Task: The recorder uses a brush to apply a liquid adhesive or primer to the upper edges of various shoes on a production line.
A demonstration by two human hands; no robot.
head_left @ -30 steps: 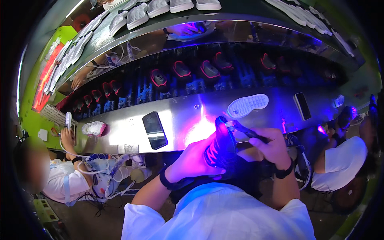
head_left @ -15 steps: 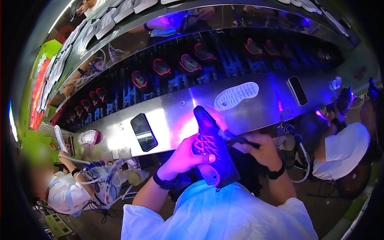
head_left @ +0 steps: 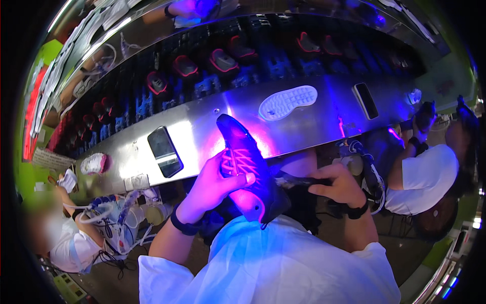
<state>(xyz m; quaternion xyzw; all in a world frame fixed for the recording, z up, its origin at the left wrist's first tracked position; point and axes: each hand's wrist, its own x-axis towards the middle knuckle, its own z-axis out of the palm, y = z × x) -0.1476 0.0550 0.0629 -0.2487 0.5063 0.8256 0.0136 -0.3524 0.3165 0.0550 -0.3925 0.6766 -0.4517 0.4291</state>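
My left hand [head_left: 210,183] is closed round a dark shoe upper [head_left: 250,164] with zigzag laces, lit pink and violet. Its toe points away from me over the bench edge, and its heel is close to my white shirt. On the shoe's right side, my right hand [head_left: 341,186] grips the handle of a dark brush [head_left: 296,180]; motion blurs its tip, so I cannot tell whether it touches the shoe. A white shoe sole [head_left: 287,103] lies on the metal bench [head_left: 202,115] beyond the toe.
Phones lie on the bench at the left [head_left: 165,152] and right [head_left: 365,101]. A white and pink shoe piece [head_left: 94,163] is farther left. Behind the bench, a dark conveyor [head_left: 276,63] carries several red-edged shoes. Co-workers sit at the left [head_left: 83,240] and right [head_left: 425,175].
The view has shifted, so the bench appears higher and farther left. My left hand still holds the shoe; the brush in my right hand has moved slightly away from its side.
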